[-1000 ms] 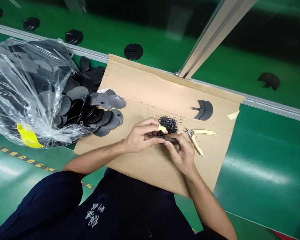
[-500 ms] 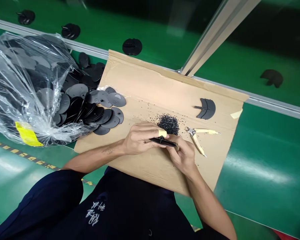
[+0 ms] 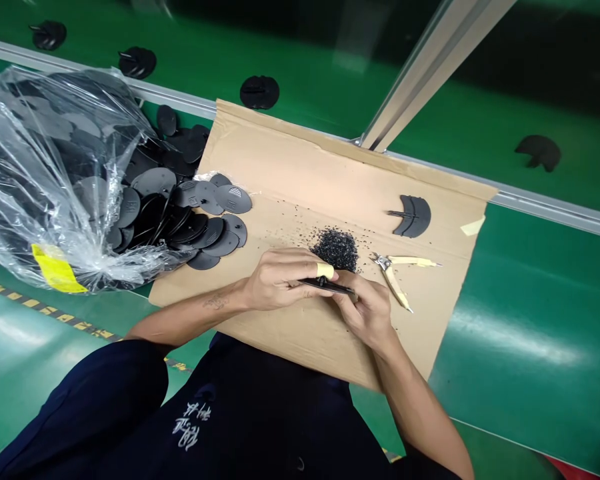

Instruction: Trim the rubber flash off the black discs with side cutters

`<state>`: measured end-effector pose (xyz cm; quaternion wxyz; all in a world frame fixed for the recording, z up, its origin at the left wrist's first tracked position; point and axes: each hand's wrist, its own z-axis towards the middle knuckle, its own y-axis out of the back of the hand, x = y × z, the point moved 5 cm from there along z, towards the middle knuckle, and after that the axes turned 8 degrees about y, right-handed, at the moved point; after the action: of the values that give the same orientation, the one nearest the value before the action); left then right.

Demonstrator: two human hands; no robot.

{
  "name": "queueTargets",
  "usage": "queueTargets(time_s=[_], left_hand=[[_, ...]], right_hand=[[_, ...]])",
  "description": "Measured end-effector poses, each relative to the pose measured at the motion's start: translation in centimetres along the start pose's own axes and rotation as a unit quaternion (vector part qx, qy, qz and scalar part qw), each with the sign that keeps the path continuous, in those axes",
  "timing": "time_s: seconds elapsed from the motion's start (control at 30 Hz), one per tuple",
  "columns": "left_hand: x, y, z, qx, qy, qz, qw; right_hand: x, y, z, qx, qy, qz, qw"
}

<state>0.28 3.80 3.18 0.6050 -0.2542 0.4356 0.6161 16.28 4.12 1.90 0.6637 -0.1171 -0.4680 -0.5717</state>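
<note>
Between my hands is a thin black plastic disc (image 3: 330,285), seen nearly edge-on. My left hand (image 3: 285,277) grips its left side, with yellow tape wrapped round one finger. On the other side, the fingers of my right hand (image 3: 367,307) are closed on the same disc; part of it is hidden behind them. Just beyond lies a heap of small black bits (image 3: 336,248) on the cardboard sheet (image 3: 280,333). Nippers with yellowish handles (image 3: 395,277) rest to the right, their handles spread. Farther back lies a curved black plastic part (image 3: 413,216) with a thin stem.
A clear plastic bag (image 3: 35,173) full of black discs stands at the left, with a yellow label (image 3: 57,268). Loose black discs (image 3: 213,233) spill onto the cardboard. A metal post (image 3: 410,80) rises at the back. Several black parts lie on green beyond the metal rail.
Almost nothing differs. Both hands hold the disc in nearly the same place, and the view has shifted very slightly.
</note>
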Motion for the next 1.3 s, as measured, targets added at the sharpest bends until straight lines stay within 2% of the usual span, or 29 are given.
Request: queueTargets(time_s=[0.2, 0.33, 0.4, 0.57, 0.87, 1.1, 1.3], left_hand=[[0.2, -0.1, 0.4, 0.073, 0.054, -0.074, 0.993], [0.6, -0.1, 0.5, 0.113, 0.148, -0.180, 0.966], [0.9, 0.0, 0.6, 0.127, 0.170, -0.206, 0.955], [1.3, 0.1, 1.0, 0.145, 0.159, -0.234, 0.948], [0.6, 0.1, 1.3, 0.151, 0.112, -0.208, 0.960], [0.6, 0.1, 1.3, 0.153, 0.107, -0.193, 0.963], [0.7, 0.1, 1.1, 0.160, 0.116, -0.190, 0.962]], right_hand=[[-0.3, 0.6, -0.5, -0.036, -0.037, 0.003, 0.999], [-0.2, 0.7, -0.5, -0.039, -0.038, 0.033, 0.998], [-0.1, 0.5, -0.5, -0.029, -0.030, 0.043, 0.998], [0.4, 0.5, -0.4, -0.015, 0.010, 0.027, 0.999], [0.5, 0.8, -0.4, -0.023, 0.038, -0.016, 0.999], [0.4, 0.7, -0.3, -0.023, 0.011, -0.004, 1.000], [0.3, 0.4, 0.1, -0.010, -0.036, 0.087, 0.996]])
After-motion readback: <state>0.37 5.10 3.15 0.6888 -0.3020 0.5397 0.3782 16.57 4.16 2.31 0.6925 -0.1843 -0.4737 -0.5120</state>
